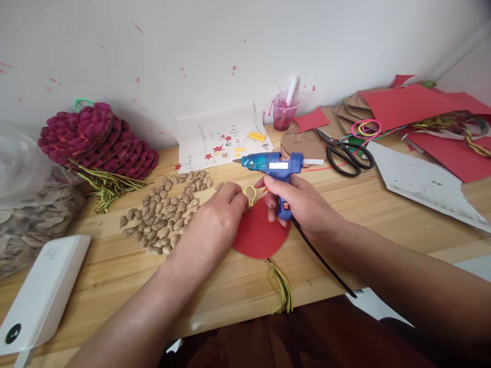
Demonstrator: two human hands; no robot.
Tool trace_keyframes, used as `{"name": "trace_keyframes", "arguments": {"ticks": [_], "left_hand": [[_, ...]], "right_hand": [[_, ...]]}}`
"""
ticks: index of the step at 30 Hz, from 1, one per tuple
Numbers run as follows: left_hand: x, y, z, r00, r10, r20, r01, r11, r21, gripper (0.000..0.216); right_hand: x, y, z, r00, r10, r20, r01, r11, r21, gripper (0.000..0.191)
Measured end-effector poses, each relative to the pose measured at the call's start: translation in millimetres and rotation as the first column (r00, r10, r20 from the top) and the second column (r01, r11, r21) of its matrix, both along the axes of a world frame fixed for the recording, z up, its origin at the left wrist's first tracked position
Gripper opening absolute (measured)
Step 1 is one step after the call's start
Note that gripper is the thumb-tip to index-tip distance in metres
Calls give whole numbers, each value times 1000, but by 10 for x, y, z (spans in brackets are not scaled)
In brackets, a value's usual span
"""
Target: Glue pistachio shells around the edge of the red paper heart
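My right hand [303,204] is wrapped round the handle of a blue hot glue gun [274,166], whose nozzle points left above the table. My left hand [218,214] pinches a small yellow loop [250,193] at the top edge of a red paper disc [261,232] lying on the wooden table [115,266]. A yellow-green tassel [283,291] hangs from the disc's lower edge over the table front. A black cord [322,260] runs from the gun off the table.
A pile of pistachio shells [164,214] lies left of the disc. Stacked magenta shell ornaments [95,138] sit back left, a bag of shells [26,209] and white power bank [42,291] at left. Scissors [345,153], pink cup [284,110], red paper sheets [414,102] at back right.
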State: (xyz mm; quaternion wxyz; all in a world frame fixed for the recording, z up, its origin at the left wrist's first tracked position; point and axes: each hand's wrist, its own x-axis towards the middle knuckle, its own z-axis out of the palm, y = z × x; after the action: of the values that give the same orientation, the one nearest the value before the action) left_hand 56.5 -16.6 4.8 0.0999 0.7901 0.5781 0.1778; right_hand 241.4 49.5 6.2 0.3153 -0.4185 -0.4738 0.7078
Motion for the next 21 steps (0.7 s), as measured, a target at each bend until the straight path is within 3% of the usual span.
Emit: {"name": "trace_keyframes", "arguments": {"ticks": [5, 13, 21], "left_hand": [[40, -1, 30, 997, 1, -78, -1, 1000, 7, 21], [50, 10, 18, 998, 18, -64, -19, 1000, -21, 20], [55, 2, 15, 991, 0, -137, 7, 999, 50, 22]], "right_hand": [[-3, 9, -2, 1000, 5, 10, -5, 1000, 4, 25], [-6, 4, 10, 1000, 7, 22, -7, 1000, 6, 22], [-13, 7, 10, 1000, -4, 18, 4, 1000, -4, 23]]}}
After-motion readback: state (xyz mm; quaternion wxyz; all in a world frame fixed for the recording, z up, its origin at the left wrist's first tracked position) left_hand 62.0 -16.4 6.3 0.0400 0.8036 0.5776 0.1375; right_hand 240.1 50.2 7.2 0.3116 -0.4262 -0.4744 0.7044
